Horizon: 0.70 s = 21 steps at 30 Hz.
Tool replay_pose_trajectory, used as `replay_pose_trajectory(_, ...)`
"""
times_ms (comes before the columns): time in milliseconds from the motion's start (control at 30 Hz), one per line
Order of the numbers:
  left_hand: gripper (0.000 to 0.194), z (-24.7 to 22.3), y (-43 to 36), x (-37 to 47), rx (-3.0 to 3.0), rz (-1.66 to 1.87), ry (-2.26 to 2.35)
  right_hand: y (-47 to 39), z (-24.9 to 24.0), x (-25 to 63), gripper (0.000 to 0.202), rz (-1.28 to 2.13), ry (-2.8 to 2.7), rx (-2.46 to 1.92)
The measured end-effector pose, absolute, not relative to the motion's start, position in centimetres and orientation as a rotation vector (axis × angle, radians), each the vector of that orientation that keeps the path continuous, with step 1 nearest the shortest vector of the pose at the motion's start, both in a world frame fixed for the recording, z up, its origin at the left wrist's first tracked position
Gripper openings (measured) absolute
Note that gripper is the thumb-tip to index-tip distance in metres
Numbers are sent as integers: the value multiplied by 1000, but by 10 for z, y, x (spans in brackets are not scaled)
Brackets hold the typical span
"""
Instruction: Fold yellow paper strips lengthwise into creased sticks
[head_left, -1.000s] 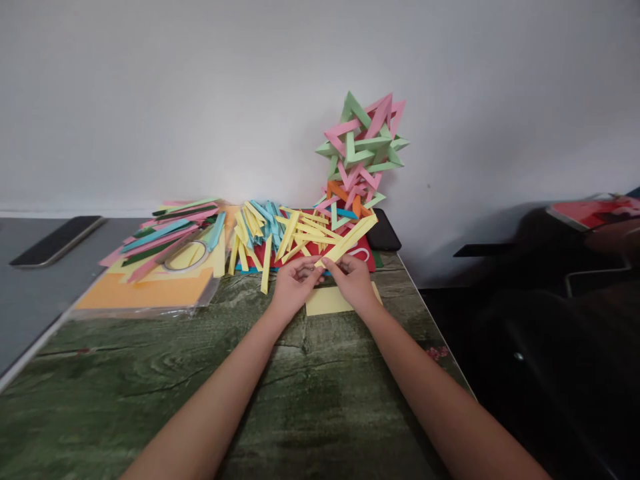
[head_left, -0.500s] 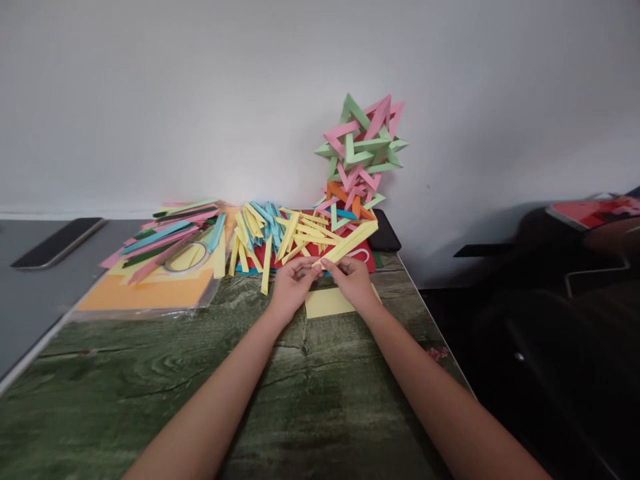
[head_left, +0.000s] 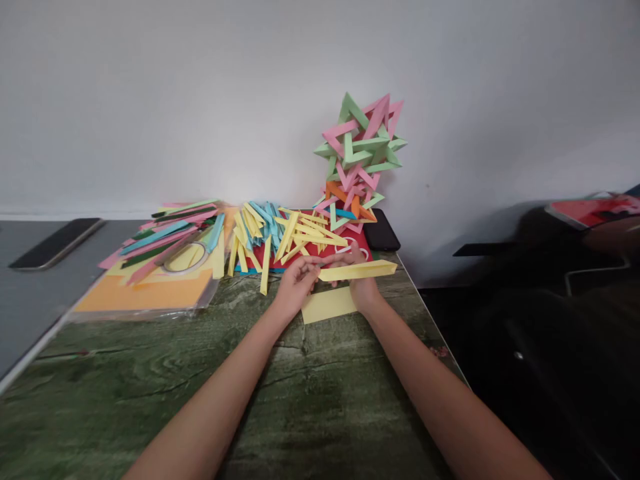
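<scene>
Left hand [head_left: 295, 283] pinches left end of folded yellow paper strip [head_left: 357, 270]; right hand [head_left: 361, 283] grips strip from behind near middle. Strip lies level just above yellow paper sheet [head_left: 327, 305] on green table [head_left: 200, 373]. Loose yellow strips pile [head_left: 295, 237] just beyond; paper star model [head_left: 361, 147] far right.

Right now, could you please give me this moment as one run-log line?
left hand: pinches folded yellow strip | right hand: holds same strip | strip: level, over yellow sheet | behind: strip pile, paper star model
</scene>
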State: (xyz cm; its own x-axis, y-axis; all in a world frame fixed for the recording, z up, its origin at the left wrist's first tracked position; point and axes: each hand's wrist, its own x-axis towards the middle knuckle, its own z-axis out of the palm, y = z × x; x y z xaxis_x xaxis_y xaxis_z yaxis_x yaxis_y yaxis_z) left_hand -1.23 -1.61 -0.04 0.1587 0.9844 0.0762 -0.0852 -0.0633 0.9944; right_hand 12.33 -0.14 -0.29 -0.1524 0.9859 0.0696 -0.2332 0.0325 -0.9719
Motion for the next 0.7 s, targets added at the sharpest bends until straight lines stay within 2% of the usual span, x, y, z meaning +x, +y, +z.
replay_pose_trajectory(133, 24, -1, -15, -13, 1237, 1209, 1013, -6, -1, 120, 25, 1410, -1302, -883)
replay_pose_trajectory(300, 26, -2, -13, -13, 1198, 1299, 1062, -6, -8, 115, 34, 1317, -1415, -821)
replay_pose_trajectory(700, 21, -3, -16, -12, 1212, 1235, 1163, -3, -13, 114, 33, 1075, -1413, -939)
